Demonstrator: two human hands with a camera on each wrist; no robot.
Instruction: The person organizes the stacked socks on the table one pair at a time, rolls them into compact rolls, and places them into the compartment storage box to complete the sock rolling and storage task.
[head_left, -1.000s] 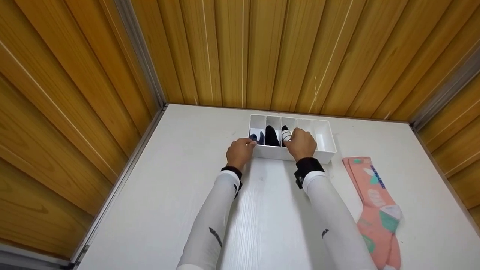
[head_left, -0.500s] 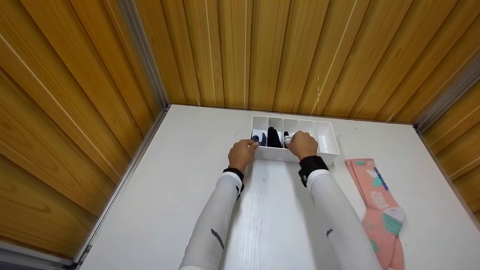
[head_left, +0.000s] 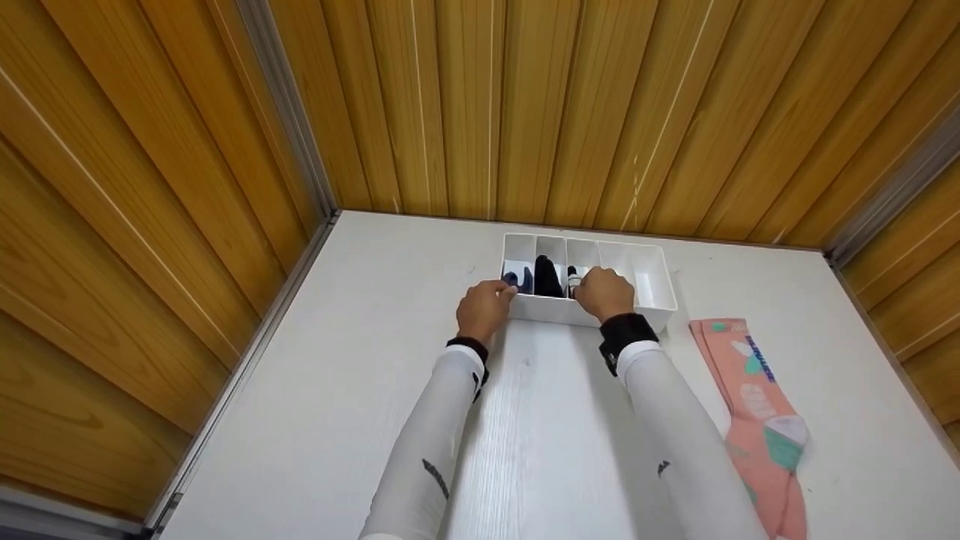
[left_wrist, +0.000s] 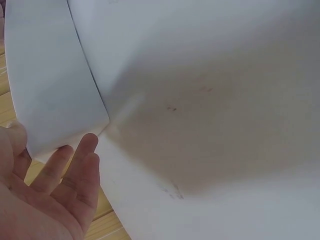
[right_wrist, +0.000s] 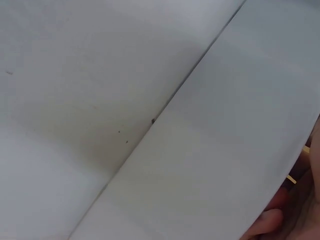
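Note:
A white compartment box [head_left: 559, 310] stands near the back of the table. My left hand [head_left: 482, 309] grips its front left corner; in the left wrist view that hand's fingers [left_wrist: 82, 175] lie along the end wall, with the thumb at the rim. My right hand [head_left: 606, 291] reaches into the third compartment from the left and holds a black-and-white striped sock [head_left: 574, 279], mostly hidden by the hand. A black folded sock [head_left: 547, 277] stands in the second compartment, and a dark blue rolled sock [head_left: 525, 280] lies in the first. The right wrist view mainly shows the box's front wall [right_wrist: 200, 145].
A pair of pink socks [head_left: 757, 412] with green and white patches lies flat on the white table [head_left: 337, 360], right of my right forearm. Wood-panelled walls [head_left: 487, 112] enclose the back and sides. The box's rightmost compartment [head_left: 654, 281] shows a bare floor.
My right hand has lowered the striped sock deeper into the third compartment, so less of it shows. My left hand keeps its grip on the box's corner. The view has shifted slightly.

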